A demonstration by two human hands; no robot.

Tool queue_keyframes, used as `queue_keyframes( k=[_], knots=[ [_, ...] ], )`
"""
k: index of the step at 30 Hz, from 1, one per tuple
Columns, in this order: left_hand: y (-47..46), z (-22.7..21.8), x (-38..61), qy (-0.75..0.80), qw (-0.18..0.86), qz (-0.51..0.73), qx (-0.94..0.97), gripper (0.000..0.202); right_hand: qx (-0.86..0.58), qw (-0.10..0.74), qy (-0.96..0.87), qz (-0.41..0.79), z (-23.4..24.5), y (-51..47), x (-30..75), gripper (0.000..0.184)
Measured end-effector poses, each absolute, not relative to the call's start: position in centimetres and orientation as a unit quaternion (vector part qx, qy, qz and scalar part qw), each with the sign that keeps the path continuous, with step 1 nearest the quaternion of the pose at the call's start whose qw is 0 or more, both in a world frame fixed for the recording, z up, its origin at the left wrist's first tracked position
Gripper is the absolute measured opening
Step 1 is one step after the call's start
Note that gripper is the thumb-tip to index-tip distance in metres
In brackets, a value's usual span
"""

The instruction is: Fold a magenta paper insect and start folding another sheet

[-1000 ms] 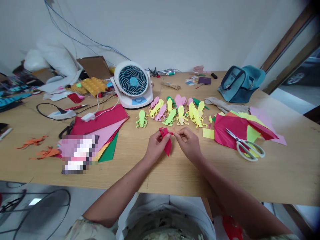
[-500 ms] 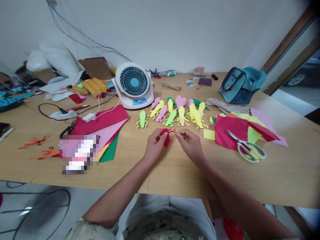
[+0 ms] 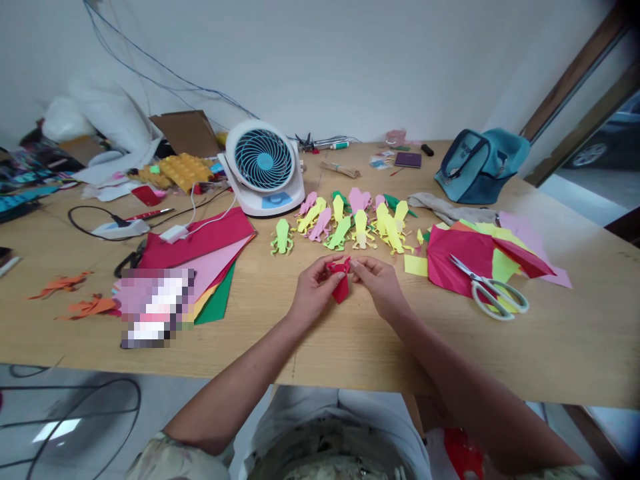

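Observation:
A small red folded paper figure is held just above the front middle of the table. My left hand pinches it from the left, thumb across its front. From the right, the fingertips of my right hand are closed on a thin upper part of the same figure. Its pointed wide end hangs down between the hands. Just beyond lie several finished folded paper figures in green, yellow and pink, the nearest being a yellow one. A light green figure lies apart on their left.
White scissors rest on red and yellow paper at right. A white fan stands behind. Coloured sheets and two orange figures lie left. A blue bag stands back right.
My right hand has come in from slightly apart and now grips the red paper figure. The figure has turned, so its wide end faces more toward me.

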State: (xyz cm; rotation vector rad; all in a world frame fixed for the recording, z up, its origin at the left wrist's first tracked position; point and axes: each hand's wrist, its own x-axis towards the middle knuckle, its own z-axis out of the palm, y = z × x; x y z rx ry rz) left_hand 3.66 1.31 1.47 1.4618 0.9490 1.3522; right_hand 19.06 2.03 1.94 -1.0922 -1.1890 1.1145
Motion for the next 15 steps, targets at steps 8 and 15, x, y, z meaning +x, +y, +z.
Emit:
queue_keyframes(
  k=[8, 15],
  knots=[
    [1.23, 1.42, 3.67, 0.383, 0.467, 0.527, 0.598, 0.038, -0.439, 0.54, -0.518, 0.497, 2.44, 1.71, 19.25, 0.029],
    [1.19, 1.58, 3.63, 0.393, 0.45, 0.522, 0.609, 0.035, -0.417, 0.545, -0.518, 0.511, 1.91, 1.99, 19.54, 0.03]
  ],
)
